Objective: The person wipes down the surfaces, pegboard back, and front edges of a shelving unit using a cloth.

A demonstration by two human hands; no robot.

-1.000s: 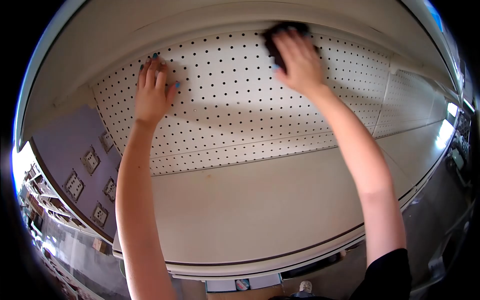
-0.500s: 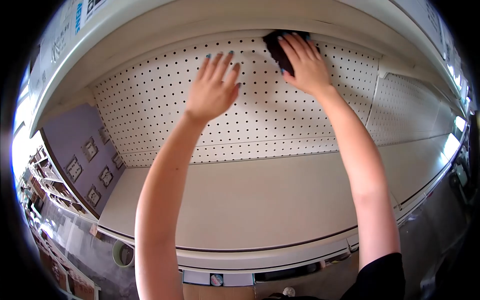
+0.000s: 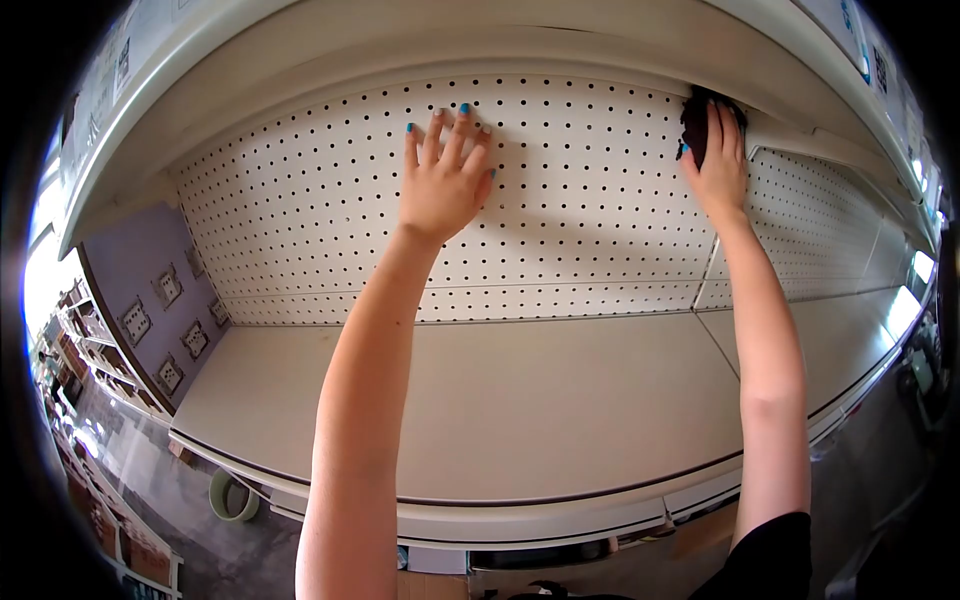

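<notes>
My left hand (image 3: 443,185) rests with fingers spread on the white pegboard back panel (image 3: 590,180), near its upper middle, holding nothing. Farther right, my right hand (image 3: 722,165) presses a dark cloth (image 3: 697,125) against the top of the panel, just under the upper shelf and beside a seam. Its fingers lie close together over the cloth, which sticks out on both sides. Below both hands spreads the beige lower shelf (image 3: 560,410), under my forearms.
The upper shelf (image 3: 480,45) curves overhead. At left stands a purple panel with framed pieces (image 3: 150,300). A green bin (image 3: 233,495) is on the floor, lower left. A shelf bracket (image 3: 785,140) juts out right of my right hand.
My right hand has slid the dark cloth rightward along the panel's top toward the seam. My left hand has moved right from the panel's left part. The view has shifted too.
</notes>
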